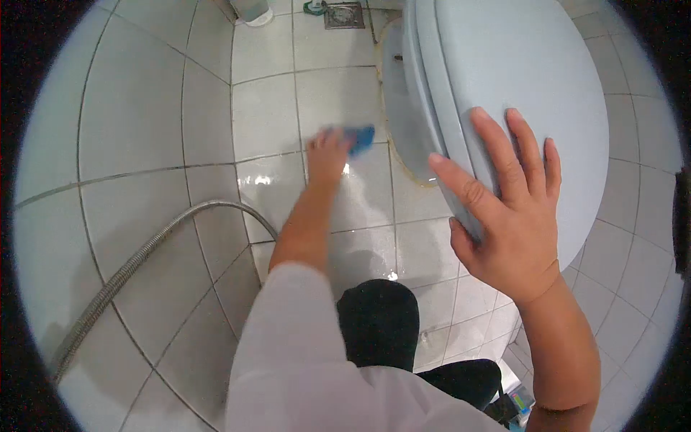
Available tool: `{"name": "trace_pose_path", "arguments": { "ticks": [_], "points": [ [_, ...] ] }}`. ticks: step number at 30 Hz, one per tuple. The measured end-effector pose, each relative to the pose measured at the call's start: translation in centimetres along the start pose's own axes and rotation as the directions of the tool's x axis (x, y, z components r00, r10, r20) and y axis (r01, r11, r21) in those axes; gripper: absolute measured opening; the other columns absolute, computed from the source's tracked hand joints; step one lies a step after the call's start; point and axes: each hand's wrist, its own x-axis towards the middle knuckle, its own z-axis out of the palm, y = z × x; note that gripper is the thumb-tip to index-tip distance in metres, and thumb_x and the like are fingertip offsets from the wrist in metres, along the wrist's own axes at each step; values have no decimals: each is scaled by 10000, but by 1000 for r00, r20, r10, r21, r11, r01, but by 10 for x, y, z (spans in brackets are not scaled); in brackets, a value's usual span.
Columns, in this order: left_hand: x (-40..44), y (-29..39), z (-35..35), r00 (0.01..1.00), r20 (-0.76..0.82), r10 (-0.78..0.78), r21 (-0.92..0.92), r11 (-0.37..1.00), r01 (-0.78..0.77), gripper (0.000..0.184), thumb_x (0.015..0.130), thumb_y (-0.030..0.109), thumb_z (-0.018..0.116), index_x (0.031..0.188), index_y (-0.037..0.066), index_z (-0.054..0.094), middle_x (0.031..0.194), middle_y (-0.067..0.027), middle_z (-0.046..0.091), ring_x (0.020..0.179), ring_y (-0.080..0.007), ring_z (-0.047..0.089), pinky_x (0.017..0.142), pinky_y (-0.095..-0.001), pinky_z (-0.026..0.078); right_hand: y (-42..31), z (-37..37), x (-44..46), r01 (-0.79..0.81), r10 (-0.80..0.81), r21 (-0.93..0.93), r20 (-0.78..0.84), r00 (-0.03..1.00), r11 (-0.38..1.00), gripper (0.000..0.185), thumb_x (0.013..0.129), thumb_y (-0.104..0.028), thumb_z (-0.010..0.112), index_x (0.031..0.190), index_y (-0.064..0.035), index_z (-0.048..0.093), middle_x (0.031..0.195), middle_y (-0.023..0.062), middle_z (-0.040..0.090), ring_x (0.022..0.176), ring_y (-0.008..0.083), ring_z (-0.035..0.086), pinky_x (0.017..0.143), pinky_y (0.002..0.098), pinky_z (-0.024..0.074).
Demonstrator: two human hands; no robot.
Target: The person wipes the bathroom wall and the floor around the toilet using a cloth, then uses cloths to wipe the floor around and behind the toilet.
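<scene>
On the wet white floor tiles (360,198), my left hand (329,153) reaches down and is closed on a small blue cloth-like thing (362,138). Motion smears both, so its exact kind is unclear. The toilet base (410,122) stands just to the right of that thing. My right hand (507,209) lies on the closed, pale toilet lid (518,57), with its fingers spread and its thumb near the lid's edge. Nothing is held in it.
A metal hose (155,248) curves along the tiled wall at left. A square floor drain (344,15) lies at the far end, with a small green thing (314,7) beside it and a white-based container (253,12) nearby. My knees (378,320) are below.
</scene>
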Motion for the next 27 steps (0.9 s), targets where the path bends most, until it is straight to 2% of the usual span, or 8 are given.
{"name": "trace_pose_path", "arguments": {
  "ticks": [1, 3, 10, 16, 18, 21, 24, 27],
  "points": [
    [42, -10, 17, 997, -66, -29, 28, 999, 31, 234, 786, 196, 500, 988, 223, 615, 1117, -17, 520, 1102, -257, 440, 865, -478, 352, 0, -1, 0, -2, 2, -10, -2, 1000, 1000, 656, 493, -58, 641, 1100, -295, 566, 1349, 64, 362, 1262, 333, 282, 984, 544, 191],
    [132, -23, 16, 910, 315, -269, -89, 947, 310, 185, 787, 174, 494, 905, 150, 634, 963, -71, 595, 948, -300, 552, 783, -431, 426, 0, -1, -2, -3, 3, 6, 0, 1000, 1000, 657, 486, -56, 640, 1095, -291, 567, 1347, 67, 366, 1258, 336, 286, 985, 534, 196],
    [129, 4, -90, 898, -364, -247, -424, 903, 77, 261, 793, 135, 534, 1041, 154, 616, 906, -126, 574, 860, -313, 522, 767, -397, 410, 2, -3, -5, -5, 7, 44, -46, 999, 999, 654, 490, -43, 632, 1090, -293, 567, 1348, 48, 367, 1258, 304, 298, 988, 515, 208],
    [-152, 40, -49, 984, 164, 73, -355, 935, -10, 402, 680, 233, 659, 1069, 306, 589, 1019, -112, 511, 988, -297, 470, 836, -423, 395, 13, 12, -11, 6, -3, 35, -79, 997, 999, 640, 508, -40, 638, 1091, -293, 561, 1358, 11, 353, 1254, 291, 308, 982, 518, 228],
    [-211, 37, -58, 861, 264, 434, -311, 884, -350, 420, 689, 267, 621, 1068, 437, 558, 1054, -81, 516, 1004, -313, 465, 861, -482, 366, 29, 32, -8, 128, -209, -337, -217, 953, 933, 640, 509, -38, 638, 1089, -299, 562, 1358, 12, 354, 1257, 288, 306, 987, 518, 224],
    [-213, 24, -57, 692, 457, 559, -454, 815, -359, 349, 735, 237, 550, 1050, 384, 576, 1135, -43, 499, 1136, -288, 405, 929, -504, 305, 29, 32, -6, 155, -307, -476, -260, 915, 866, 648, 515, -34, 636, 1095, -311, 559, 1358, 12, 354, 1261, 286, 303, 992, 521, 220],
    [-147, 16, -43, 806, 362, 469, -311, 876, -370, 359, 755, 209, 538, 1071, 379, 560, 1107, -37, 513, 1130, -298, 417, 918, -511, 310, -3, 1, -6, 14, -18, -38, -87, 996, 999, 662, 521, -27, 630, 1109, -321, 551, 1357, 13, 356, 1261, 292, 302, 994, 531, 218],
    [-48, 11, -24, 975, 118, 189, -61, 981, -183, 226, 801, 254, 525, 1001, 313, 614, 1053, -83, 534, 1047, -306, 474, 880, -484, 352, 0, 2, -10, 39, -41, -11, -142, 989, 999, 659, 526, -45, 641, 1120, -314, 547, 1352, 10, 364, 1260, 285, 306, 994, 536, 218]
  ]
}}
